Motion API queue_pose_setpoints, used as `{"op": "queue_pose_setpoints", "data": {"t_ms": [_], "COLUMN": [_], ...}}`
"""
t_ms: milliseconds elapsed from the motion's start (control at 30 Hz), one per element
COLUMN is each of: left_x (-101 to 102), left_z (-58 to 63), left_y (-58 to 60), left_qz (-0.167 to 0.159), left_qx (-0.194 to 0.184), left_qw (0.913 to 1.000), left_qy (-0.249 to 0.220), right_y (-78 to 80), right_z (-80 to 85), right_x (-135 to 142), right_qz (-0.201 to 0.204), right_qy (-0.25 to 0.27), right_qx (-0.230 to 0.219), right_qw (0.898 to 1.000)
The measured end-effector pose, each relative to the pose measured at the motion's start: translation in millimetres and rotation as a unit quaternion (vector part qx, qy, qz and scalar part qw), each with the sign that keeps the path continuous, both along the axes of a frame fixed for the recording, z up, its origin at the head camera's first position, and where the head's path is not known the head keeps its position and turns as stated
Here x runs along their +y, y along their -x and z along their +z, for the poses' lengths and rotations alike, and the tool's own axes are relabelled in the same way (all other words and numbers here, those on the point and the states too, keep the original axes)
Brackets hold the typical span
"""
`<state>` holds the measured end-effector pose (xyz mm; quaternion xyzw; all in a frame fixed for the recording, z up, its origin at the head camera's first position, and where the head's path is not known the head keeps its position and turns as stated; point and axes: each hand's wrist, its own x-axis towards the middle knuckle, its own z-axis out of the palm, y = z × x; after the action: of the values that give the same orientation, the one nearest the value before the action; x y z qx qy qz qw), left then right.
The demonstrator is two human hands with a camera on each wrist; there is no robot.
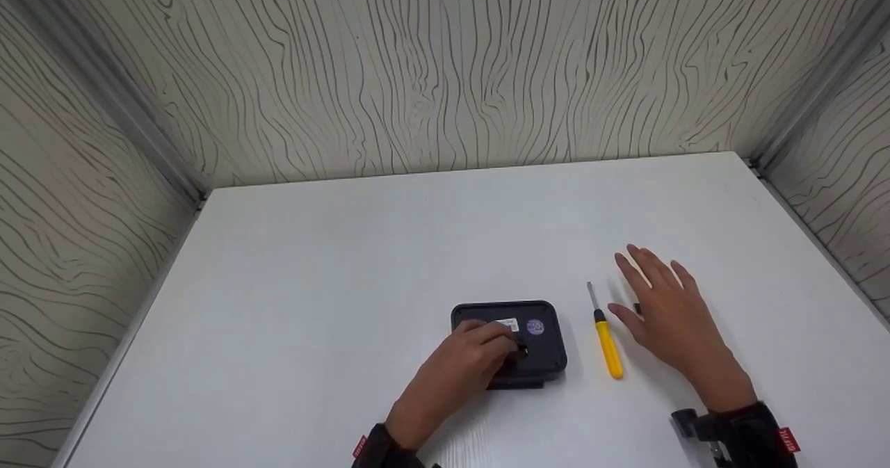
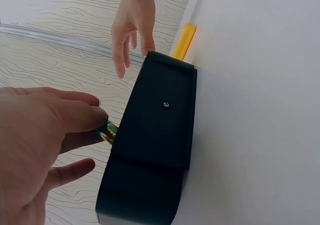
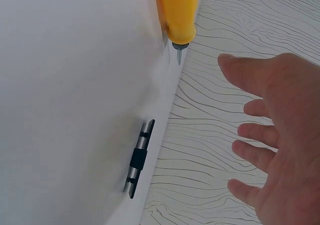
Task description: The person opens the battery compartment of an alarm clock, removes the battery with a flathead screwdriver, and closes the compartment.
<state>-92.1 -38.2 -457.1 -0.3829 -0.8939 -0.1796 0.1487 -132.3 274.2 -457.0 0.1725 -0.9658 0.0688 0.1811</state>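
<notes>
3 pale walls (image 1: 417,71), dark wood-grain pattern; 2 grey corner posts (image 1: 115,92); white tabletop (image 1: 313,280) between.

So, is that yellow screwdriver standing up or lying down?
Lying down: the head view shows the screwdriver stretched lengthwise on the white table.

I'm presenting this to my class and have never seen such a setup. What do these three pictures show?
There is no machine here, just one person's bare left hand and right hand at a white table. The wide picture looks down from the person's head; the other two are taken from the wrists. On the table lie a dark box, a yellow-handled screwdriver and a small black-and-silver part. The left hand pinches a small green-and-gold piece at the box; what exactly it is, I can't tell. The right hand, fingers spread, holds nothing.
</notes>
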Motion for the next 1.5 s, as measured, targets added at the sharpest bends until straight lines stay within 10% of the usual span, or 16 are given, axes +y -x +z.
{"op": "queue_pose_setpoints", "data": {"t_ms": [1500], "left_x": [-23], "left_z": [12.0], "left_y": [8.7], "left_qz": [0.03], "left_qx": [-0.089], "left_qw": [0.9955], "left_qy": [-0.014], "right_y": [-0.4], "right_z": [3.8], "right_x": [2], "right_qz": [0.018], "right_qy": [0.01], "right_qx": [0.049], "right_qw": [0.999]}}
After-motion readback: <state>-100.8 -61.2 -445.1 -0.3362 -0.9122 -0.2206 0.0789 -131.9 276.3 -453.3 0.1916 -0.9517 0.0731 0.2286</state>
